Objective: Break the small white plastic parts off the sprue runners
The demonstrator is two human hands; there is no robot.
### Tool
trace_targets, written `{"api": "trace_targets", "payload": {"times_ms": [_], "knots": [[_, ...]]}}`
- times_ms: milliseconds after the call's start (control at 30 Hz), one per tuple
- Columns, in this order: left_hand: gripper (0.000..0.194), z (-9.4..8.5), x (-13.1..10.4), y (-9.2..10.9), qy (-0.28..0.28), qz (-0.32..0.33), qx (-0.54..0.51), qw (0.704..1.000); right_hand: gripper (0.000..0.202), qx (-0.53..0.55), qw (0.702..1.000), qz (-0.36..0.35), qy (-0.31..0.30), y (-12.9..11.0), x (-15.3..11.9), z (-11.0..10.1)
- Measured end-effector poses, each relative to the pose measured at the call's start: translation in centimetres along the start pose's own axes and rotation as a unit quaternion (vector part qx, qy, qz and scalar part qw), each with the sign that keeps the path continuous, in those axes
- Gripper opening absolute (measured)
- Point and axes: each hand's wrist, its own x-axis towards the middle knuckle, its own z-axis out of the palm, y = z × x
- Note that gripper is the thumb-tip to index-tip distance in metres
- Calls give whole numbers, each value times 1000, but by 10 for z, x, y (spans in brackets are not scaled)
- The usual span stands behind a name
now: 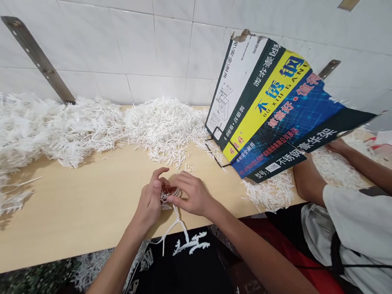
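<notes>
- Head view: L hand point(150, 202) & R hand point(192, 195) close tog., both pinching white sprigs point(165, 201).
- Best keep L steady, R working gently.
- Keep hanging stem point(179, 218) untangled.

ok so the surface point(94, 207) is showing plain pale tan, the heaps point(164, 122) along its back edge are looking white, and the small bunch point(165, 204) near its front edge is matching. the cardboard panel point(280, 119) is sporting near-black, yellow and blue bands with blue, red and white lettering.
</notes>
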Motion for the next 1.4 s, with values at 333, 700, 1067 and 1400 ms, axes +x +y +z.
{"api": "trace_targets", "payload": {"times_ms": [333,700,1067,1400], "knots": [[41,1,0,1,129,-15,17,991,10,152,972,155,86,-5,1,2],[30,0,7,3,19,-72,33,997,11,149,954,197,169,-1,-1,4],[18,-4,6,6,-9,-25,49,998,40,344,908,230,66,7,4,-8],[39,-2,9,-1,-46,-59,121,990,13,369,879,282,111,14,4,3]]}}
